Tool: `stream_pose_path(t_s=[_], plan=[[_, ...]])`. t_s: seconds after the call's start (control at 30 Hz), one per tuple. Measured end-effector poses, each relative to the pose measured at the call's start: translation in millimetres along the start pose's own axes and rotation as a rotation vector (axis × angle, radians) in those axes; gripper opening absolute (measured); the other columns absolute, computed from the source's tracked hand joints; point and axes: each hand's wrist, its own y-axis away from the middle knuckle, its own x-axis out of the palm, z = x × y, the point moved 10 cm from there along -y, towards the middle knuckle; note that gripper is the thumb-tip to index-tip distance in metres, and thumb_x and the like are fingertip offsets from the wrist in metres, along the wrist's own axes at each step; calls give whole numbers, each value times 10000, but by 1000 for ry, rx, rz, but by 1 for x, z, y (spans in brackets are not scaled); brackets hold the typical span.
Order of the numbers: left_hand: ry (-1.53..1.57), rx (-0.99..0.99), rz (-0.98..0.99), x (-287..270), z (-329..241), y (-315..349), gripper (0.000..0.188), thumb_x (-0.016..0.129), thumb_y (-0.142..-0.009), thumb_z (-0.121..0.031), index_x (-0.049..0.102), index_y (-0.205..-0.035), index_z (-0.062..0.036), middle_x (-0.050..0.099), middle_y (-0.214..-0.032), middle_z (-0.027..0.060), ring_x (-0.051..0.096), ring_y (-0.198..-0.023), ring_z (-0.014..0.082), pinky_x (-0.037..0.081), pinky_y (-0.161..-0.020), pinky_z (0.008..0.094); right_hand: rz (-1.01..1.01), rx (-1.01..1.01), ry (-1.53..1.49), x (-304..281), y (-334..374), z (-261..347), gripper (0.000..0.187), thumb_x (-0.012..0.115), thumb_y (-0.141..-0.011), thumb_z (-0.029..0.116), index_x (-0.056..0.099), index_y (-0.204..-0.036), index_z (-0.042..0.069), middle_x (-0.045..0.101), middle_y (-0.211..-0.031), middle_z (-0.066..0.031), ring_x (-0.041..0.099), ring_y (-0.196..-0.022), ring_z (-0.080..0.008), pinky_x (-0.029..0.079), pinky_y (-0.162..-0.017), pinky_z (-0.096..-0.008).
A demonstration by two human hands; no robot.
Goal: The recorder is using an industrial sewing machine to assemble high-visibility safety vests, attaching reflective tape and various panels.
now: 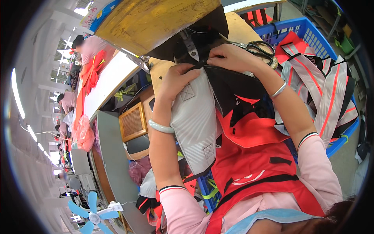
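Note:
My left hand [177, 80] pinches the upper edge of a sewn fabric piece at the grey panel [194, 113], which has black edging and stitched crossed squares. Just to the right, my right hand [233, 57] has its thumb and fingers closed on the same piece's black fabric [231, 84]. Red fabric [249, 130] hangs below and drapes over my lap. The joined edge lies close to the metal presser foot [191, 48] of a sewing machine [156, 25] with a worn yellow top. My fingertips partly hide the edge between them.
Black-handled scissors [261, 48] lie beyond my right wrist. A blue plastic basket [311, 29] on the right holds several grey, red and black strips. Left are a white table [113, 78], a wooden-framed woven panel [133, 121] and a blue fan [93, 216]. Other people sit farther left.

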Motion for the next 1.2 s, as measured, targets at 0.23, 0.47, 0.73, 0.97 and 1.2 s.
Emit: stream_pose_path(t_s=[0.23, 0.47, 0.73, 0.97, 1.2], plan=[[99, -13, -9, -4, 0, -4, 381, 726, -797, -220, 665, -1054, 54, 670, -895, 45, 591, -787, 98, 478, -721, 236, 17, 68, -60, 1, -6, -5, 313, 589, -873, 328, 687, -964, 44, 655, -785, -147, 627, -740, -274, 480, -696, -371], [136, -11, -43, -9, 1, -4, 402, 730, -797, -217, 650, -1079, 58, 669, -913, 61, 597, -779, 103, 476, -717, 231, -40, 56, -156, 0, -6, -9, 328, 604, -866, 339, 687, -966, 38, 655, -773, -134, 624, -736, -252, 478, -701, -352], [209, -9, -29, -13, 7, -7, 356, 714, -811, -198, 649, -1051, 56, 659, -883, 42, 589, -775, 92, 467, -711, 223, -57, 53, -232, -1, -10, -8, 331, 612, -873, 333, 680, -944, 17, 629, -725, -105, 583, -695, -179, 463, -674, -331], [72, -51, -55, -9, 32, 53, 231, 653, -863, -182, 665, -991, 10, 612, -816, -23, 536, -752, 51, 439, -657, 222, -64, 43, -257, -53, 91, -1, 221, 578, -911, 205, 591, -889, -14, 547, -706, -21, 507, -690, -95, 429, -633, -270], [45, -61, 133, 70, 101, 135, 199, 632, -903, -180, 648, -986, 0, 588, -799, -49, 518, -747, 43, 426, -658, 219, -1362, 251, -309, -308, 337, -20, 388, 582, -929, 249, 585, -1257, 41, 603, -1252, -91, 541, -1197, -214, 363, -1050, -314]])
